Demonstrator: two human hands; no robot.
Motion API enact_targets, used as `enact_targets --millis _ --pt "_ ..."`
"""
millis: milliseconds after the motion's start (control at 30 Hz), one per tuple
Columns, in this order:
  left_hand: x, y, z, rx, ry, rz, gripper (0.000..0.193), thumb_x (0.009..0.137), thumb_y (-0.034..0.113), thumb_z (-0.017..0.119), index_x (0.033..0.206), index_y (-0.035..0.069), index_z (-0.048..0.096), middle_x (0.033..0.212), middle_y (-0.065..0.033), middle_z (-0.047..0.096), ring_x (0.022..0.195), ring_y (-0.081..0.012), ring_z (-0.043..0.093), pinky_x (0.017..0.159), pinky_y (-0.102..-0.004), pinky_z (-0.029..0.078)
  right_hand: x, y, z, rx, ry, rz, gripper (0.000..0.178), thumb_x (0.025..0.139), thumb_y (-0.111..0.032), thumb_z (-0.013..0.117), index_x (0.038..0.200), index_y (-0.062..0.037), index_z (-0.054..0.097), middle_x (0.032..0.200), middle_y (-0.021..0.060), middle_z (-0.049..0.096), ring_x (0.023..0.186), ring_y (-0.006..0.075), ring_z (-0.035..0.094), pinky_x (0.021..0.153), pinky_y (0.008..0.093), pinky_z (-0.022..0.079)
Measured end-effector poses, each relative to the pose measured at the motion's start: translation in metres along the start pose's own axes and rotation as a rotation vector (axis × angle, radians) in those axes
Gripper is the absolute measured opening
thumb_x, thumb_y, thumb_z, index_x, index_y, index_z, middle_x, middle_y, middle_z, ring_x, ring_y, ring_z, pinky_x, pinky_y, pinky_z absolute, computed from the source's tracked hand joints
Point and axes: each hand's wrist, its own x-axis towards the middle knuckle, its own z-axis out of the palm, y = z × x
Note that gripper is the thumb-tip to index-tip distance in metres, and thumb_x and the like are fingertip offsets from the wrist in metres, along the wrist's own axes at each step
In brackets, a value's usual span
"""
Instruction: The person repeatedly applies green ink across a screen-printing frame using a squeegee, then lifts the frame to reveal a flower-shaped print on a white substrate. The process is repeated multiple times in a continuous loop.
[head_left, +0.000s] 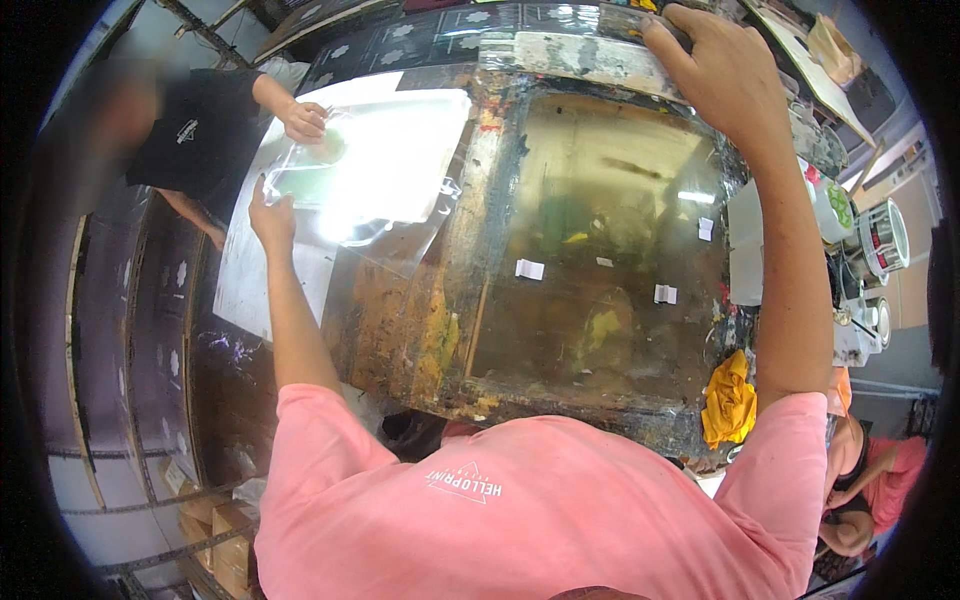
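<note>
My left hand (272, 218) is closed at the near left edge of a clear plastic sheet (365, 232), which glares with reflected light. Under the sheet lie white sheets (425, 150); a pale green patch (312, 188) shows through. A co-worker's hand (305, 122) pinches the sheet's far side. Out at the far right, my right hand (722, 75) curls its fingers around a dark bar (668, 30) by a worn, whitish strip (590, 62). Between my arms lies a glossy, see-through panel (600, 240) in a paint-stained frame (400, 325), with small white paper pieces (530, 269) on it.
A crumpled yellow cloth (729, 402) lies at the panel's near right corner. White containers (745, 240) and tubs (882, 240) line the right side. The co-worker in a black shirt (195, 130) leans in from the left, above dark racks (150, 320). Dark printed sheets (400, 45) lie at the back.
</note>
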Motion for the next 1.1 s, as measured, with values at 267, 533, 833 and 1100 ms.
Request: enact_targets --millis 267,533,833,1100 --pt "-0.105 0.091 0.002 0.054 -0.063 0.571 0.046 0.098 0.017 0.071 0.143 0.012 0.065 0.157 -0.0144 0.056 0.152 -0.0312 0.044 0.126 -0.0651 0.015 -0.011 0.000 0.004 -0.085 -0.075 0.038 0.057 0.102 -0.050 0.051 0.120 -0.0009 0.072 0.110 0.0211 0.075 0.105 0.0408 0.070 0.099 0.0520 0.048" --pt "-0.132 0.106 0.050 0.422 -0.441 0.478 0.058 0.113 0.048 0.034 0.161 0.018 0.046 0.169 -0.0054 0.041 0.159 -0.0324 0.031 0.127 -0.0718 0.006 -0.006 -0.001 -0.001 -0.107 -0.243 0.135 0.057 0.103 -0.050 0.053 0.131 -0.0034 0.071 0.126 0.0216 0.073 0.120 0.0403 0.067 0.105 0.0490 0.046" --pt "-0.111 0.113 0.047 0.198 -0.478 0.312 0.043 0.112 0.039 0.039 0.134 0.019 0.070 0.144 -0.0047 0.066 0.141 -0.0306 0.054 0.124 -0.0740 0.016 -0.012 0.010 0.006 -0.033 -0.257 0.207 0.056 0.105 -0.046 0.057 0.134 -0.0003 0.069 0.127 0.0254 0.071 0.118 0.0444 0.067 0.103 0.0460 0.050" --pt "-0.081 0.169 0.031 0.234 -0.456 0.633 0.040 0.108 0.035 0.044 0.102 0.015 0.078 0.103 -0.0145 0.075 0.114 -0.0319 0.068 0.120 -0.0688 0.030 0.002 0.058 0.033 -0.062 -0.166 0.099 0.064 0.107 -0.049 0.052 0.140 0.0042 0.065 0.140 0.0260 0.066 0.132 0.0418 0.062 0.112 0.0443 0.046"
